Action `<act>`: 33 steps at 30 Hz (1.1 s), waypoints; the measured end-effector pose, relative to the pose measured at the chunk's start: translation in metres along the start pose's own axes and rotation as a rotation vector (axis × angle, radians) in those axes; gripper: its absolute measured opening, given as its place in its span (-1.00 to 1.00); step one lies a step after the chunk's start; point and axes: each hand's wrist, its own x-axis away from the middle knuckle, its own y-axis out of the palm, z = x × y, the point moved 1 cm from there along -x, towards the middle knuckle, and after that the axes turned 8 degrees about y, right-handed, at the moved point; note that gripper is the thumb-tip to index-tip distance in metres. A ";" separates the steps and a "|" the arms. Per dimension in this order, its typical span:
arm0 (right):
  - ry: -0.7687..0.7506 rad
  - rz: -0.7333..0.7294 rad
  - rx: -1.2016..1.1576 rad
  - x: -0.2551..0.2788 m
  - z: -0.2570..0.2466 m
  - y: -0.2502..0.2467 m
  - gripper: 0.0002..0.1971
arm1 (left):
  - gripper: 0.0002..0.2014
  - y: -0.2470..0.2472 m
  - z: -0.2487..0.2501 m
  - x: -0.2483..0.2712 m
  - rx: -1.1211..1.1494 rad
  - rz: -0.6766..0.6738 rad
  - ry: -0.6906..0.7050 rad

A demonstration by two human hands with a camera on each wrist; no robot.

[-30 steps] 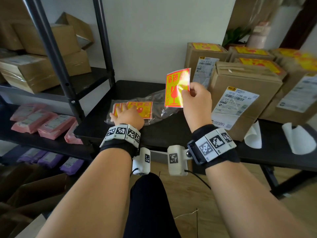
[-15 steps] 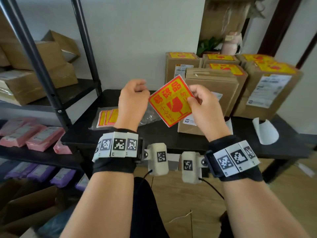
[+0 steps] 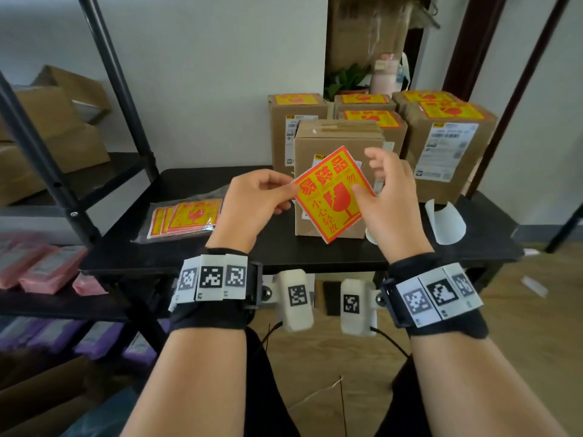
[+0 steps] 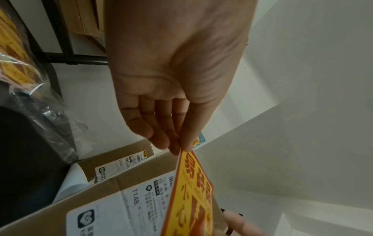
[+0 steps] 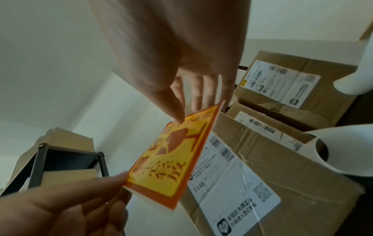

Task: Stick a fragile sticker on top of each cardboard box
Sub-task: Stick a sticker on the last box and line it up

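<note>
A red-and-yellow fragile sticker [image 3: 331, 193] hangs tilted in the air in front of a plain-topped cardboard box [image 3: 340, 129] on the black table [image 3: 195, 184]. My left hand [image 3: 288, 190] pinches the sticker's left corner between thumb and fingers. My right hand [image 3: 367, 178] has its thumb on the printed face and its fingers behind the upper right edge. In the left wrist view the left hand [image 4: 177, 143] nips the sticker [image 4: 191, 191] above the box [image 4: 113, 191]. In the right wrist view the right hand [image 5: 181, 111] holds the sticker [image 5: 171, 159] beside the box [image 5: 282, 175].
A clear bag of spare stickers [image 3: 186, 216] lies on the table's left part. Several boxes with stickers on top [image 3: 451, 127] stand behind and right of the plain one. Curled white backing papers [image 3: 444, 222] lie at the right. A black shelf rack [image 3: 47, 159] with boxes stands left.
My left hand left the sticker bag and came up to pinch the sticker's left corner. The sticker turned from upright to a diamond tilt and now sits before the front box.
</note>
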 end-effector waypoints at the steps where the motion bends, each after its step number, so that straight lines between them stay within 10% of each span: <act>1: -0.046 0.053 0.037 0.002 0.000 -0.002 -0.58 | -0.91 0.003 0.000 0.001 -0.001 0.008 -0.002; 7: -0.216 0.002 0.132 0.012 -0.002 -0.003 -0.97 | -0.90 0.027 0.003 0.007 0.034 0.012 -0.007; 33: -0.156 -0.102 0.071 0.021 0.007 -0.013 -0.91 | -0.85 0.052 0.005 0.012 0.269 -0.121 -0.099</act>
